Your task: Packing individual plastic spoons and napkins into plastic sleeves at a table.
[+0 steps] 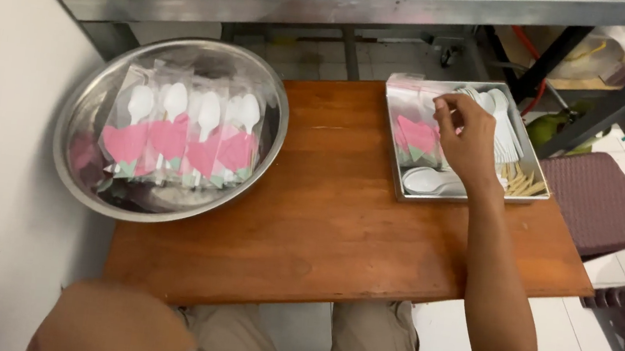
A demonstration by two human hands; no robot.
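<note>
My right hand point(468, 135) reaches over a rectangular metal tray point(475, 198) at the far right of a small wooden table point(330, 225). Its fingertips pinch the edge of a clear plastic bag point(418, 101) lying on a stack of bags with pink napkins point(417, 138). White plastic spoons point(501, 118) and small wooden sticks point(522, 181) lie in the same tray. My left arm point(115, 325), a watch on its wrist, rests low by my lap; the hand itself is out of view.
A large round metal bowl point(80, 118) on the table's left holds several packed bags, each with a white spoon and a pink napkin point(175, 140). A steel shelf edge point(348, 3) runs along the back. A woven stool point(596, 200) stands at the right.
</note>
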